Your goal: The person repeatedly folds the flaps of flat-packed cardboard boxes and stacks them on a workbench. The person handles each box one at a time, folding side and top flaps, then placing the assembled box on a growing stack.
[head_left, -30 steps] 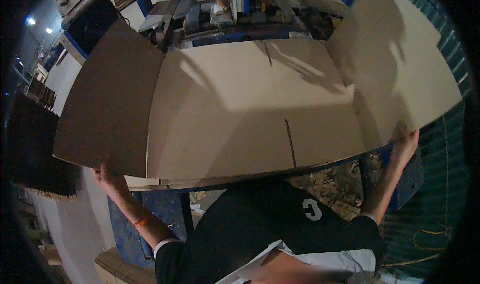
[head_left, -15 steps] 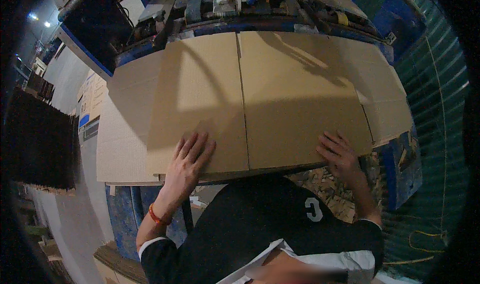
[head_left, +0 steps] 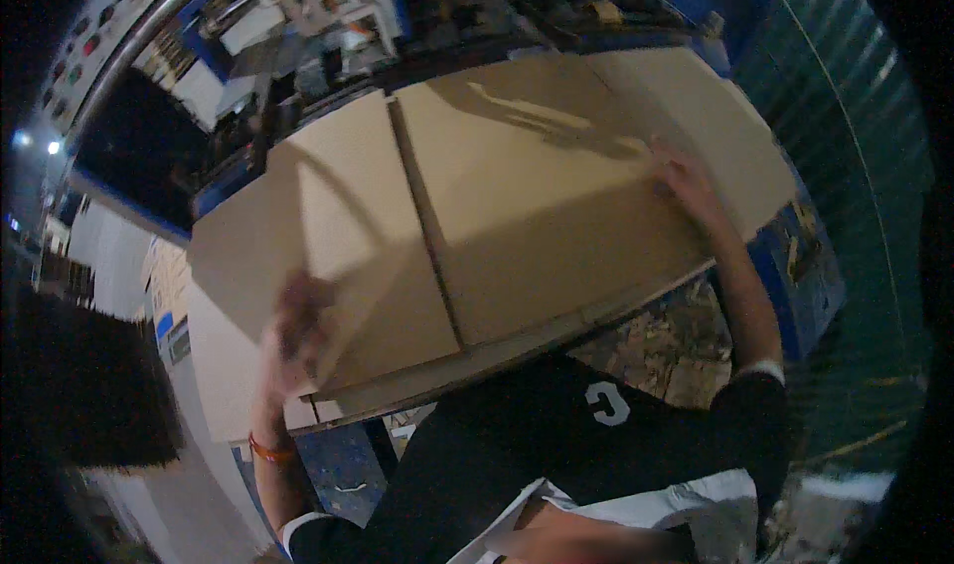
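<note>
At far left a dark stack stands on pale floor. The blurred left hand lies on the cardboard at lower left; its grip cannot be told. The folded cardboard fills the centre, on a blue worktop. The right hand presses flat, fingers spread, upper right. Green wall beyond.

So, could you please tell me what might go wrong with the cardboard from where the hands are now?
1. The left hand grips only the near left edge of the folded cardboard sheet, so that flap could slip or spring open.
2. The right hand rests flat on top, far right; the sheet overhangs the blue table and might slide off.
3. Bare fingers along raw edges risk cuts.
</note>
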`<state>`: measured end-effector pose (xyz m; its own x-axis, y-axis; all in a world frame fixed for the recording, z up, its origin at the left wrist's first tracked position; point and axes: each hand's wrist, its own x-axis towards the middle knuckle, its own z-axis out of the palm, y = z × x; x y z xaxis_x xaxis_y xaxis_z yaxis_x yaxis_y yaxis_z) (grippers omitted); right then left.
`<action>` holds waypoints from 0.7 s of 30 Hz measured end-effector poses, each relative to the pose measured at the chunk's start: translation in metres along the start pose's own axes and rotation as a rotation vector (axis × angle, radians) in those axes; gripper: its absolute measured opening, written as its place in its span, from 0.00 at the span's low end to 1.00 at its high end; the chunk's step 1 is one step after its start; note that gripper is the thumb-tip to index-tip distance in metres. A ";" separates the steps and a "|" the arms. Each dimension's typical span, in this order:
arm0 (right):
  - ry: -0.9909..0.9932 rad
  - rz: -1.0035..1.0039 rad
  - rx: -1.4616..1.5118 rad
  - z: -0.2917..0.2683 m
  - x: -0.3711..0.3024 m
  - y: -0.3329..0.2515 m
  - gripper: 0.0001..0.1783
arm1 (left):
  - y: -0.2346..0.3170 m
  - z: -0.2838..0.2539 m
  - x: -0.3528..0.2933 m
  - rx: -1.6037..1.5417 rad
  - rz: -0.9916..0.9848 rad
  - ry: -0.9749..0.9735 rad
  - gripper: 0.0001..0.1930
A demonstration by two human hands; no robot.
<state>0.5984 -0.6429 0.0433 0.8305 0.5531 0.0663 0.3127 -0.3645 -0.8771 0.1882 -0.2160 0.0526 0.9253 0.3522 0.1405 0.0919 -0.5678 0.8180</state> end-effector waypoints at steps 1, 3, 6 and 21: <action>0.166 0.194 -0.220 -0.008 0.030 0.007 0.23 | -0.023 -0.007 0.019 0.167 -0.060 0.202 0.34; 0.232 0.267 0.246 -0.015 0.073 0.022 0.23 | -0.066 -0.028 0.058 0.697 -0.144 0.248 0.32; 0.135 0.359 0.143 -0.016 0.119 0.043 0.22 | -0.108 -0.034 0.087 0.436 -0.223 0.385 0.31; 0.365 -0.261 -0.910 0.024 0.153 0.046 0.19 | -0.094 -0.020 0.102 0.094 -0.133 0.374 0.24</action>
<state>0.7285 -0.5571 0.0010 0.7286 0.4901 0.4785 0.6104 -0.7815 -0.1290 0.2668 -0.1116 0.0007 0.7070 0.6637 0.2444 0.2513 -0.5587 0.7904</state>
